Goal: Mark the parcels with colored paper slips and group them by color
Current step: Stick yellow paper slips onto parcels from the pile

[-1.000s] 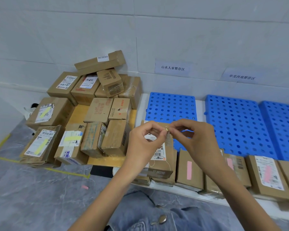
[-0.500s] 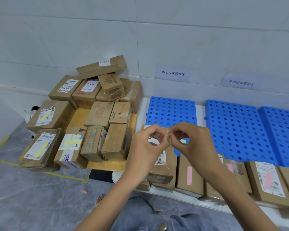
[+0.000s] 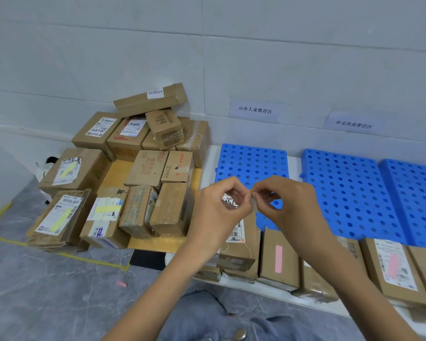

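My left hand (image 3: pixel 215 212) and my right hand (image 3: pixel 290 207) meet fingertip to fingertip above a brown parcel (image 3: pixel 239 244) with a white label. Between them they pinch a small pale paper slip (image 3: pixel 254 204); its colour is hard to tell. To the right stand parcels bearing pink slips (image 3: pixel 278 258), one more at the far right (image 3: pixel 394 267). On the left, a yellow board (image 3: pixel 162 242) carries a pile of parcels; three of them bear yellow slips (image 3: pixel 59 219).
Blue perforated pallets (image 3: pixel 349 193) lie against the wall behind the pink-marked row. Two paper signs (image 3: pixel 255 110) hang on the tiled wall. A loose pink slip (image 3: pixel 121 284) lies on the grey floor. Yellow tape (image 3: pixel 91 260) marks the floor by the left pile.
Both hands stay together at the slip, with the fingers shifting slightly. The view has tilted a little, so the parcels sit lower in the frame.
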Demonstrator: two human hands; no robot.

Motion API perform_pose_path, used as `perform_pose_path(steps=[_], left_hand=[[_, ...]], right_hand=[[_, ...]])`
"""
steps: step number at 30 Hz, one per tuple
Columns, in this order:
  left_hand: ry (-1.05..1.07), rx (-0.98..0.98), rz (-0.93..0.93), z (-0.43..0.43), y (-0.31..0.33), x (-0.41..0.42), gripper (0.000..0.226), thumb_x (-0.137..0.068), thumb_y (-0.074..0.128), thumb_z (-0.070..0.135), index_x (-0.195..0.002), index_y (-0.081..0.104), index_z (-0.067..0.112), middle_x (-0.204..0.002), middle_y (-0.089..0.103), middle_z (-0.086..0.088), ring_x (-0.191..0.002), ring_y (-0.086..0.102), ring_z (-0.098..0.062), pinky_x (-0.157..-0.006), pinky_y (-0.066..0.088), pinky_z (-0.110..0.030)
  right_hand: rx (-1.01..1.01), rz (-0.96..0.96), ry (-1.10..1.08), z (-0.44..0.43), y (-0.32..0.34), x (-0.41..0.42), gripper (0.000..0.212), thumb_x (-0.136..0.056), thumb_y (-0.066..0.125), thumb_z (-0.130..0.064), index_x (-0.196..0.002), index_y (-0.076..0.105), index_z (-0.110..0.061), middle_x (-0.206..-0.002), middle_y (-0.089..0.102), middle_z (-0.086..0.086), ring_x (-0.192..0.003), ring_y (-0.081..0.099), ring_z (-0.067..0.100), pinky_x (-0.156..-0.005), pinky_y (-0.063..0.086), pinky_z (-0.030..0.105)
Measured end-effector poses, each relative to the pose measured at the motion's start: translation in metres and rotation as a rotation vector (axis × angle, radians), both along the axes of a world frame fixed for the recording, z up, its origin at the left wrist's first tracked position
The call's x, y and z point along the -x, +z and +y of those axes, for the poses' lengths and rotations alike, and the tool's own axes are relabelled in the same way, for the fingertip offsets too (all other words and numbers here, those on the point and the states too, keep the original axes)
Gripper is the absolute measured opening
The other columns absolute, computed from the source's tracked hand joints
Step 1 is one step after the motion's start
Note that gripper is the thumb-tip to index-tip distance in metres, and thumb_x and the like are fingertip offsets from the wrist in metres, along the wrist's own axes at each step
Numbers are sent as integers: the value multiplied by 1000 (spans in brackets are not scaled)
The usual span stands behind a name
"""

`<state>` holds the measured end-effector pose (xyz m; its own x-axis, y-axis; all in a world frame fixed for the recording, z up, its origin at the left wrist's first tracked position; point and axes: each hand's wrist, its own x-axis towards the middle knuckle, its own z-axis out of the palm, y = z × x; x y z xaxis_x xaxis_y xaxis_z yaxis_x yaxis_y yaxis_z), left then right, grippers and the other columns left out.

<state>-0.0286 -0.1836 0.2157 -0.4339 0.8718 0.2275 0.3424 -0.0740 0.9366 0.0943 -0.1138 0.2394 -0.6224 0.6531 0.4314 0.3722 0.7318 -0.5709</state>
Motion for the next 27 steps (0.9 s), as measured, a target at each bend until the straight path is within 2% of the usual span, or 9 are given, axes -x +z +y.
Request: perform_pose_path(steps=[3,7,11,15,17,19,22,24,27], left_hand=[[6,-29,-49,-4,5,-4,17,-80,65,0,-70,62,12,-66,59,8,-57,51,-2,-51,41,-14],[10,-87,-92,-7,12,-4,19,-80,65,-4,-69,62,12,-65,60,7,-67,55,-5,-50,41,-15],[-9,-97,-144,-12,17,1,12,-83,68,2,-75,67,9,-70,66,0,-69,59,-7,-51,52,-37],[-21,-81,-121,-16,19,2,11,-85,68,5,-78,69,13,-71,68,1,-70,61,-11,-51,51,-47],[-13,-78,-96,-18,19,1,13,-84,67,3,-77,69,14,-70,67,3,-65,60,-10,-47,50,-41],[5,-79,-72,-19,19,-1,13,-83,67,1,-76,68,13,-70,66,4,-56,57,-6,-44,45,-26],[24,-89,-9,-20,21,-4,14,-82,68,-1,-76,68,12,-69,64,6,-51,54,0,-48,39,-12],[28,-91,11,-20,20,-5,11,-83,69,1,-77,69,10,-67,63,9,-50,53,1,-48,37,-9],[88,-107,2,-19,19,-7,7,-85,68,8,-82,68,14,-72,62,15,-62,57,-2,-52,40,-10]], right_hand=[[-64,21,-33,-6,2,1,11,-77,59,-12,-69,67,-11,-62,63,-1,-59,60,12,-58,55,39],[168,201,-69,-14,9,-1,12,-81,68,-1,-75,70,-12,-67,66,-9,-69,64,7,-65,54,16],[416,296,-14,-14,16,-6,9,-83,70,-8,-81,72,-17,-70,70,-10,-68,69,8,-68,55,18],[381,271,-2,-18,19,-8,9,-82,71,-10,-81,72,-20,-74,71,-14,-72,69,4,-67,53,13],[306,236,-13,-22,19,-8,10,-81,71,-9,-80,72,-19,-72,70,-15,-73,67,1,-67,51,10],[153,183,-16,-23,20,-7,8,-82,71,-8,-81,72,-17,-71,68,-17,-73,65,1,-67,52,12],[-66,71,-27,-21,19,-5,6,-79,64,-13,-76,69,-14,-68,66,-6,-62,61,9,-61,57,32],[-90,58,-36,-19,18,-5,7,-79,62,-13,-74,67,-13,-66,64,-3,-60,60,11,-58,55,37],[35,161,-100,-21,16,-4,8,-82,65,-10,-75,66,-15,-66,63,-8,-64,60,10,-62,53,24]])
